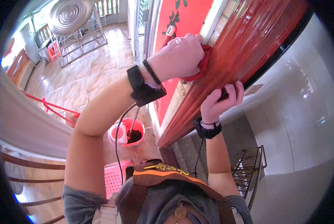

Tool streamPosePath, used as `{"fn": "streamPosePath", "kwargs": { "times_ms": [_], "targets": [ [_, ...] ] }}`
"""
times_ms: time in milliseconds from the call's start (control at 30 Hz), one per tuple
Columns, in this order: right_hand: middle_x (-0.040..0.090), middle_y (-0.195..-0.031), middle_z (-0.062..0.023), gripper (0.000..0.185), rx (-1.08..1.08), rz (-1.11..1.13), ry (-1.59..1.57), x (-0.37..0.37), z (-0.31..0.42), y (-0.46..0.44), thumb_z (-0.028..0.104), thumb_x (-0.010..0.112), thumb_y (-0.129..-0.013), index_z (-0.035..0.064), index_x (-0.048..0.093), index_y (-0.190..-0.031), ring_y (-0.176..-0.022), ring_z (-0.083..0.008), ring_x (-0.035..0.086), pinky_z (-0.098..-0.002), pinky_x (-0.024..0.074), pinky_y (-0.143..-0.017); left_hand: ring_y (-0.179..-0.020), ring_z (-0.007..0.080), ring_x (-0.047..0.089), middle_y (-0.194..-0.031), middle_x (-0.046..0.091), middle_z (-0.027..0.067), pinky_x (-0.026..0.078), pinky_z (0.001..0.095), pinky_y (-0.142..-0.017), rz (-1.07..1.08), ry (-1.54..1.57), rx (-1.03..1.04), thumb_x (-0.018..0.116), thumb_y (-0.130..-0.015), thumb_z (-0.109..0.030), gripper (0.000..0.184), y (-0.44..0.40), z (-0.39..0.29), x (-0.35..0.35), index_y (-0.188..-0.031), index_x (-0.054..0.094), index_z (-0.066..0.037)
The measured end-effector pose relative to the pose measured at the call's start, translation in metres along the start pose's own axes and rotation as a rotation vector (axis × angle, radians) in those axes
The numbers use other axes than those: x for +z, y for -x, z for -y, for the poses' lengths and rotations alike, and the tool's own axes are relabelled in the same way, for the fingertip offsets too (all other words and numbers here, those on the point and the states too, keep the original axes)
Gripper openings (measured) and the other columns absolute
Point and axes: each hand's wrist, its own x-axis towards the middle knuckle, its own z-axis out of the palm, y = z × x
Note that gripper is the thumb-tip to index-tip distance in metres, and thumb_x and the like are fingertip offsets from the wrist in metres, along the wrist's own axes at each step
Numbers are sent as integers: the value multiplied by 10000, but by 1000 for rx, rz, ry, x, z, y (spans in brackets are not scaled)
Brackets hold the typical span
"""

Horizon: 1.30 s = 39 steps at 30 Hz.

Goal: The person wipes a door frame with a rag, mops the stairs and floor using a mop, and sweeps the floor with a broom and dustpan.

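My left hand (182,56) is closed over a red cloth (203,67), pressing it against the near side of a glossy reddish-brown wooden door (226,56). Part of the cloth is hidden under the palm. Lower and to the right, my right hand (222,101) is at the dark far edge of the same door, its fingers curled around that edge. A small dark part shows between its fingers and thumb, too unclear to name. Both wrists wear black bands with cables.
A red bucket (138,128) with a mop-like handle stands on the tiled floor, near a pink perforated stool (116,175). Steps (191,153) lie below the door. A metal rack (249,164) is at right. Red paper (183,22) with black characters hangs behind my left hand.
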Motion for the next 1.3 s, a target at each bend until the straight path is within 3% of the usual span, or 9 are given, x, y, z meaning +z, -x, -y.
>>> {"fn": "streamPosePath", "kwargs": {
  "times_ms": [300,433,533,633,733,800,833,1100,1300],
  "targets": [
    [392,-1169,-198,222,9,14,3,-8,7,-3,149,514,-848,44,450,-1033,-1072,-344,397,-464,333,-929,-890,326,546,-964,540,150,460,389,-773,-183,201,130,596,-712,-123,182,65,12,-29,-847,598,-1],
    [407,-1175,-200,227,30,-33,-1,-2,9,-5,151,515,-849,48,454,-1043,-1080,-339,393,-459,316,-934,-743,269,595,-787,592,129,477,365,-674,-58,364,-346,533,-800,-155,185,115,65,-1,-881,607,-6],
    [407,-1181,-203,235,41,-27,-21,-7,9,-1,159,516,-853,48,454,-1051,-1083,-338,392,-458,314,-933,-629,230,590,-723,608,103,482,352,-591,-88,926,-847,469,-868,-217,237,127,94,36,-872,592,-14],
    [392,-1185,-202,240,28,-23,-6,-6,10,-4,163,513,-856,44,446,-1053,-1080,-341,396,-464,323,-932,-586,196,576,-734,607,74,480,324,-546,-398,1823,-896,427,-894,-237,256,104,84,35,-877,571,-27],
    [384,-1179,-199,238,23,-29,9,-3,8,-1,175,502,-866,43,439,-1053,-1075,-344,400,-468,329,-931,-527,167,569,-659,577,78,474,277,-497,-478,1475,-550,469,-882,-193,197,60,14,-8,-852,553,-17],
    [380,-1174,-198,234,24,-19,38,-4,7,-1,184,491,-874,43,435,-1052,-1072,-346,403,-471,332,-930,-735,269,591,-784,579,145,481,373,-676,-560,448,110,572,-740,-127,144,35,1,22,-829,586,-14],
    [381,-1172,-198,233,18,-18,32,-4,7,-2,187,488,-877,43,433,-1052,-1072,-347,403,-473,333,-930,-855,296,556,-846,563,133,449,401,-760,-327,114,42,614,-666,-152,180,34,-16,8,-801,606,-34],
    [372,-1177,-204,238,13,-23,21,-3,7,-3,204,480,-887,41,428,-1052,-1068,-351,410,-479,339,-929,-845,263,548,-852,546,115,463,367,-699,-178,-54,71,669,-643,-229,254,20,-20,4,-773,613,-17],
    [368,-1179,-209,229,11,-21,16,-4,7,-2,171,478,-872,33,431,-1048,-1072,-355,409,-476,345,-927,-859,310,536,-870,517,141,403,404,-878,-203,107,95,654,-656,-189,243,23,-14,7,-758,597,23]
  ]
}}
